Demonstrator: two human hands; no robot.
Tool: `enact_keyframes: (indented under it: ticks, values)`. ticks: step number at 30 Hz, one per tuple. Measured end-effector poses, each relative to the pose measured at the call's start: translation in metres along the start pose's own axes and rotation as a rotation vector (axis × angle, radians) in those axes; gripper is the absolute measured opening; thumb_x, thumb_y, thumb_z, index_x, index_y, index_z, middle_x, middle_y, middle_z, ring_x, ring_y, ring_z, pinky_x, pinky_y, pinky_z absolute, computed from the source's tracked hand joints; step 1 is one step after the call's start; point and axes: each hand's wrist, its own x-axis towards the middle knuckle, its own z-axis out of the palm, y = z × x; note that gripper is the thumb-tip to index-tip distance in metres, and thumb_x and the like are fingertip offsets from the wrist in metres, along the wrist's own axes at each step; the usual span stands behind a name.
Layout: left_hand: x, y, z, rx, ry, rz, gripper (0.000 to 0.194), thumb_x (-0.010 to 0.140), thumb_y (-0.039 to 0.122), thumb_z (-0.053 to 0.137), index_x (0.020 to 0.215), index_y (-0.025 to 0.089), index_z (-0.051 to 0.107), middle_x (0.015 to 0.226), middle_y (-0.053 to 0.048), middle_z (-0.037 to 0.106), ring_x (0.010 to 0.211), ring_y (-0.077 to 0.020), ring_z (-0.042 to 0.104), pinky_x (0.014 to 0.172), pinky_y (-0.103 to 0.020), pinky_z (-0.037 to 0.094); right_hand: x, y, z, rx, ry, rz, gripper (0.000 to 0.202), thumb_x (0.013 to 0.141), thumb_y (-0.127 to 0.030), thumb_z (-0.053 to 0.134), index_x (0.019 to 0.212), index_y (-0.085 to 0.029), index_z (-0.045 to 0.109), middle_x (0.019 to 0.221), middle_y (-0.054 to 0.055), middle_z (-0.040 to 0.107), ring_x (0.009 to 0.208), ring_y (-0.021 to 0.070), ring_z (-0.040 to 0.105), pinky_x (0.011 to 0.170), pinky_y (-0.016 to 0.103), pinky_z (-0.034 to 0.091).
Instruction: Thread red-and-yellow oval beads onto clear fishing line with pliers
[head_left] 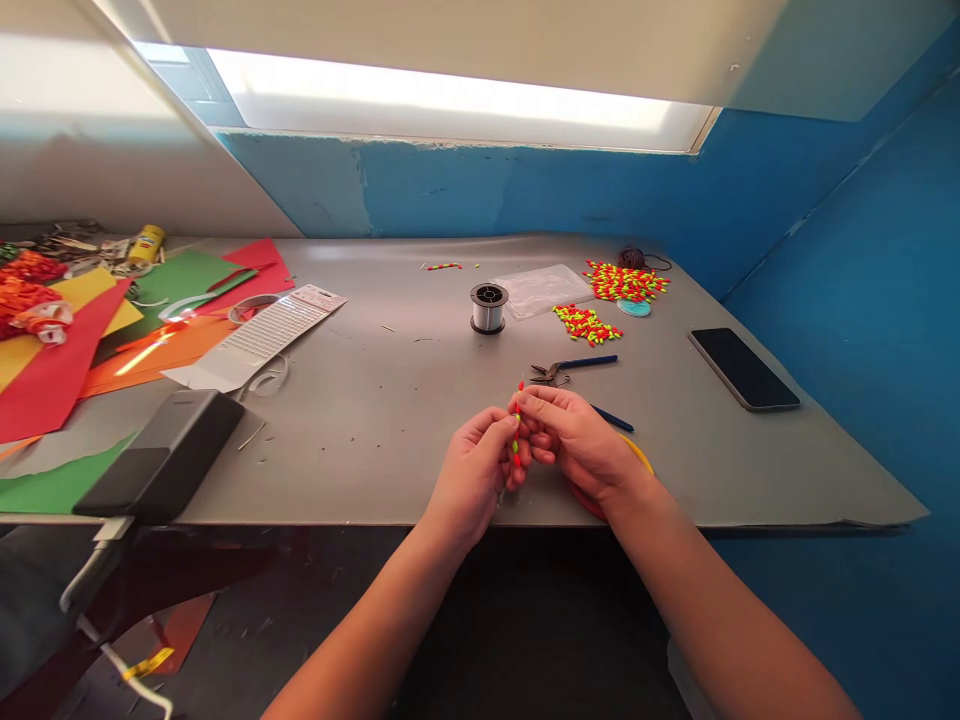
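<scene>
Grey worktop (352, 480): near its front edge, left hand (474, 462) and right hand (589, 440) pinch a beaded strand (516, 447) between them, perhaps steadying it. Beyond lie pliers (561, 368), spool (489, 314) and, far right, bead piles (589, 326), seemingly within reach.

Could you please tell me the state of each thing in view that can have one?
Bead strand: held in both hands
Left hand: closed on it
Right hand: pinching it toward the far end
Pliers: lying with handles spread
Spool: standing upright
Phone: lying flat, screen dark
Clear bag: lying flat
Loose beads: heaped in two piles
Coloured sheets: lying overlapped
</scene>
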Motion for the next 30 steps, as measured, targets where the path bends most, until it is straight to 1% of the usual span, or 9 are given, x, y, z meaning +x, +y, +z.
enact_keyframes:
  ticks: [4,7,13,20,23,26,28,30]
  values:
    - [0.0009,0.0005,0.0001,0.011,0.011,-0.011,0.029,0.095,0.041,0.064,0.081,0.016,0.06,0.064,0.0,0.06,0.049,-0.0079,0.051,0.046,-0.019,0.038,0.0003,-0.0013,0.0007,-0.005,0.002,0.006,0.028,0.086,-0.043,0.084,0.084,-0.017,0.073,0.069,-0.002,0.057,0.055,0.0076,0.043,0.045,0.019,0.033]
    - [0.0016,0.0009,0.0004,0.013,0.012,-0.012,0.032,0.097,0.044,0.061,0.083,0.015,0.061,0.064,-0.001,0.061,0.049,-0.0084,0.051,0.046,-0.019,0.037,0.0003,-0.0018,0.0005,-0.011,-0.004,0.008,0.026,0.087,-0.041,0.083,0.084,-0.017,0.074,0.07,-0.002,0.056,0.056,0.0077,0.042,0.045,0.019,0.032]
    - [0.001,0.0011,0.0005,0.012,0.004,-0.007,0.029,0.095,0.042,0.065,0.083,0.016,0.059,0.061,0.0,0.061,0.047,-0.008,0.05,0.046,-0.019,0.037,-0.0001,-0.0012,-0.0007,-0.014,-0.013,0.006,0.025,0.089,-0.039,0.082,0.083,-0.017,0.074,0.072,-0.001,0.056,0.058,0.008,0.04,0.046,0.02,0.032]
    - [0.0001,0.0006,0.0005,0.001,-0.003,-0.004,0.029,0.097,0.043,0.063,0.084,0.018,0.058,0.058,0.0,0.063,0.045,-0.0084,0.05,0.045,-0.019,0.037,-0.0002,-0.0014,0.0007,0.007,-0.019,0.011,0.024,0.088,-0.038,0.082,0.083,-0.016,0.075,0.074,-0.002,0.054,0.059,0.0084,0.038,0.045,0.02,0.033]
    - [-0.0004,0.0007,0.0005,0.005,-0.015,-0.014,0.026,0.096,0.041,0.065,0.086,0.017,0.06,0.059,0.0,0.066,0.044,-0.0078,0.05,0.045,-0.018,0.037,0.0001,-0.0011,0.0,0.02,0.002,0.005,0.023,0.087,-0.038,0.083,0.089,-0.016,0.077,0.073,-0.002,0.055,0.059,0.0089,0.039,0.045,0.02,0.034]
    - [-0.0013,0.0012,0.0007,0.005,-0.023,-0.023,0.025,0.096,0.04,0.065,0.085,0.017,0.061,0.059,-0.001,0.067,0.044,-0.0078,0.051,0.045,-0.018,0.038,0.0013,-0.0003,-0.0017,0.035,0.045,-0.013,0.025,0.088,-0.041,0.081,0.098,-0.018,0.078,0.068,-0.004,0.05,0.058,0.0095,0.038,0.045,0.02,0.035]
    - [-0.0017,0.0016,0.001,0.003,-0.024,-0.024,0.025,0.095,0.039,0.065,0.084,0.018,0.06,0.06,-0.001,0.067,0.044,-0.0086,0.053,0.045,-0.019,0.039,0.0017,0.0,-0.0023,0.04,0.058,-0.018,0.026,0.087,-0.042,0.081,0.097,-0.018,0.078,0.068,-0.005,0.05,0.057,0.0093,0.037,0.044,0.02,0.034]
    - [-0.0019,0.0019,0.0015,0.002,-0.028,-0.022,0.026,0.095,0.041,0.065,0.085,0.018,0.061,0.063,-0.002,0.069,0.046,-0.0097,0.056,0.045,-0.019,0.041,0.0013,-0.0001,-0.002,0.04,0.052,-0.014,0.025,0.085,-0.041,0.083,0.093,-0.018,0.077,0.069,-0.004,0.052,0.056,0.0088,0.037,0.044,0.021,0.034]
